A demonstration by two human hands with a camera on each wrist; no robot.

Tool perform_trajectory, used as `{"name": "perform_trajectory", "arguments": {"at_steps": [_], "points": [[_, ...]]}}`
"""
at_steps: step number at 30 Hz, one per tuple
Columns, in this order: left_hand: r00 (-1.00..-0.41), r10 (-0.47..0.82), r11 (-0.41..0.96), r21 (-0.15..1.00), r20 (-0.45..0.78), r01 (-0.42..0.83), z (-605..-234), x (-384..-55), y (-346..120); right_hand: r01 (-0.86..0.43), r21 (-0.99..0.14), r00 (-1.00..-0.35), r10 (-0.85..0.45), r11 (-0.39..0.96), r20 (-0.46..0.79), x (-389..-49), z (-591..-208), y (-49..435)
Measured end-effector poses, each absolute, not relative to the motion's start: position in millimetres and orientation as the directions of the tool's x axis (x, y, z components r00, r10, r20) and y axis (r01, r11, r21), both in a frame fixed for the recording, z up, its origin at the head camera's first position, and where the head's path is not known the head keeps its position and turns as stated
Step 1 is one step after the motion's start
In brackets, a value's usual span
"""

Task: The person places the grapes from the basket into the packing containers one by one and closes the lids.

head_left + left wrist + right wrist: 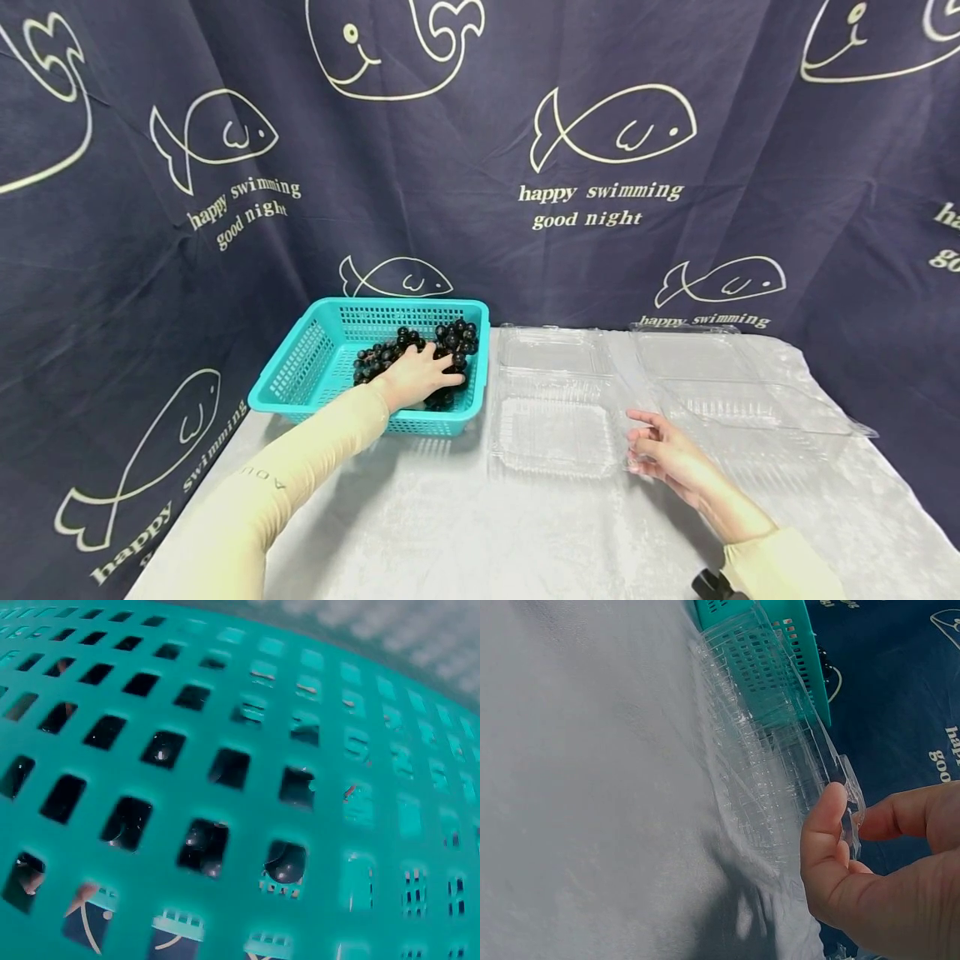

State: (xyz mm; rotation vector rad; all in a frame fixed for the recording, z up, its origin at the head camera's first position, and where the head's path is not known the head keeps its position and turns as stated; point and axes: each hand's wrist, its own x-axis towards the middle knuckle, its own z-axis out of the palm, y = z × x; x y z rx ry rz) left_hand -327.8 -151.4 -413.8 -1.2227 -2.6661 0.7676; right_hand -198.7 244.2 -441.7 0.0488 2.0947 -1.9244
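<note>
My left hand (420,375) reaches into a teal perforated basket (300,408). Its spread fingers rest on dark grapes (370,364), with another cluster of grapes by the basket's right wall. How far the fingertips reach among the grapes is hidden. In the left wrist view, the basket's wall (330,757) fills the picture and grapes (285,862) show through its holes. My right hand (671,458) is at the right edge of a clear plastic box (555,437) with its lid raised behind. The right wrist view has that box's edge (851,817) between thumb and fingers.
Another clear plastic box (757,408) stands open to the right. Both boxes and the basket are on a table with a pale cloth (465,525). Behind hangs a dark blue curtain (480,208) printed with fish and whales.
</note>
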Motion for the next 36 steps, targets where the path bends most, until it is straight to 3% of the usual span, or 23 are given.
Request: {"name": "perform_trajectory", "arguments": {"at_steps": [3, 8, 16, 26, 36], "points": [[-0.637, 0.760, 0.462, -0.580, -0.132, 0.671, -413.2, -328.2, -149.5, 0.218, -0.970, -0.957, -0.171, 0.111, -0.234, -198.5, -441.2, 243.8], [-0.611, 0.776, 0.423, -0.593, -0.153, 0.685, -412.6, -328.7, -147.1, 0.206, -0.970, -0.958, -0.173, 0.131, -0.227, -198.5, -441.5, 243.2], [-0.611, 0.772, 0.430, -0.565, -0.175, 0.704, -414.0, -331.9, -147.0, 0.204, -0.972, -0.958, -0.178, 0.117, -0.223, -199.1, -442.7, 243.9], [-0.575, 0.814, 0.461, -0.509, -0.085, 0.727, -407.8, -329.4, -154.2, 0.218, -0.971, -0.956, -0.181, 0.099, -0.233, -201.0, -442.7, 244.9], [-0.600, 0.799, 0.516, -0.456, -0.049, 0.725, -399.3, -325.4, -164.8, 0.207, -0.974, -0.954, -0.202, 0.089, -0.221, -201.0, -442.6, 247.2]]}}
